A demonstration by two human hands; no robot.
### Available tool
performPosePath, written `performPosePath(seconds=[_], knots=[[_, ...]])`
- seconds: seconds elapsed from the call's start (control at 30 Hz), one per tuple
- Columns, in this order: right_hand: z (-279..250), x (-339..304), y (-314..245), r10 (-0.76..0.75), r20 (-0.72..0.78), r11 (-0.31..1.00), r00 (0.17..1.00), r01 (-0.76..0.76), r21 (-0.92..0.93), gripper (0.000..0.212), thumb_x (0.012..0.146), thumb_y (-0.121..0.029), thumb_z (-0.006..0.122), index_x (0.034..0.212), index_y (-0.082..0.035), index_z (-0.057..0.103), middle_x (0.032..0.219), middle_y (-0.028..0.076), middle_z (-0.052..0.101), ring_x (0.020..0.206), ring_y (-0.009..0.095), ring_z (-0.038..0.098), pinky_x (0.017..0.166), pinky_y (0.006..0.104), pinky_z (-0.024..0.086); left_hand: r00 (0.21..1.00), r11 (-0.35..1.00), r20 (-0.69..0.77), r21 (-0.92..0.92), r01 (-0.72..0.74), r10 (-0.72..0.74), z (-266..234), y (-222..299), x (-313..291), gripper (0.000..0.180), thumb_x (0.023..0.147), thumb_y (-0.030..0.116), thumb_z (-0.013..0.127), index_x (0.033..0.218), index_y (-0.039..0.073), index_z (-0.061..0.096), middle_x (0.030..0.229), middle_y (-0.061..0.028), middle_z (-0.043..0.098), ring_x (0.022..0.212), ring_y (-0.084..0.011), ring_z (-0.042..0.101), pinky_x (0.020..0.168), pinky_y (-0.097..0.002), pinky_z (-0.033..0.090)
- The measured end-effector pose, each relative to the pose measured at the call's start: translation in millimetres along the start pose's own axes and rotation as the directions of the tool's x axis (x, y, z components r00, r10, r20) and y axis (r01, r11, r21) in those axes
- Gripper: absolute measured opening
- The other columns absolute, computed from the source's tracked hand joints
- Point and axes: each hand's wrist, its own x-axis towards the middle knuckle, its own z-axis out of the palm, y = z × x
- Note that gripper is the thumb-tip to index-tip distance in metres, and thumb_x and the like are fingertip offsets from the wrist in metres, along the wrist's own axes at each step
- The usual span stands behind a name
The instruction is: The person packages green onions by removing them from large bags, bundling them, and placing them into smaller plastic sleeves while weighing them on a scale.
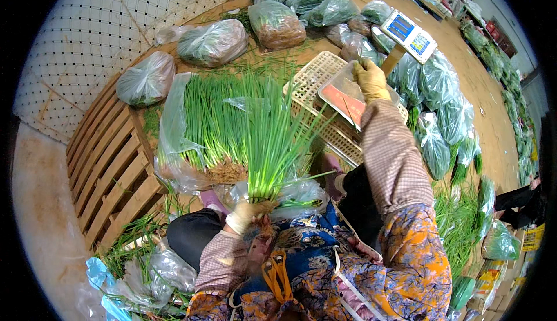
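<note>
My left hand (246,215), in a pale yellow glove, is closed around the lower end of a bunch of scallions (264,158), whose green leaves fan upward. Beyond it, a large heap of scallions (217,118) with soil on the roots lies in an opened clear plastic bag (171,126). My right hand (371,80), gloved too, reaches over a clear plastic tub (336,77) with something flat and reddish (343,101) in it. Its fingers are pinched at the tub's far side; what they hold, if anything, cannot be made out. The tub rests on a cream plastic crate (313,68).
A scale display (409,35) on a post stands behind the crate. Filled plastic bags (212,42) lie along the back, with more bagged greens (441,83) at the right. A wooden pallet (113,176) leans at the left. Loose greens (455,222) lie at right.
</note>
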Motion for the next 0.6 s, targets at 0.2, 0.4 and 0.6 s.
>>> performPosePath(seconds=[0.2,0.4,0.6], knots=[[16,-44,11,0.066,0.413,0.956,0.908,-0.176,0.234,0.034,0.078,-0.011,0.061,0.108,0.001,0.053,0.077,0.008,0.06,0.059,0.011,0.058,0.049,0.0196,0.045,0.995,0.959,0.008,-0.265,-0.098,0.104,17,14,-3,0.029,0.077,0.008,0.055,0.103,-0.004,0.053,0.088,-0.0134,0.061,0.057,-0.0142,0.054,0.047,-0.0224,0.043],[88,-78,-30,0.08,0.638,0.858,0.766,-0.379,0.347,0.024,0.082,-0.012,0.057,0.095,0.008,0.056,0.068,0.004,0.057,0.049,0.007,0.05,0.042,0.0167,0.037,0.984,0.905,0.036,-0.401,-0.144,0.173,7,-8,-6,0.039,0.076,0.018,0.059,0.107,-0.003,0.051,0.087,-0.0138,0.06,0.059,-0.0158,0.055,0.05,-0.024,0.045],[105,-86,-31,-0.057,0.447,0.987,0.892,-0.017,0.159,0.021,0.077,-0.021,0.06,0.081,0.0,0.059,0.073,0.012,0.062,0.054,0.017,0.058,0.055,0.0305,0.047,0.98,0.885,0.109,-0.455,-0.097,0.164,0,-10,-13,0.046,0.074,0.02,0.063,0.11,-0.003,0.049,0.09,-0.0134,0.059,0.07,-0.0169,0.056,0.057,-0.0265,0.049]])
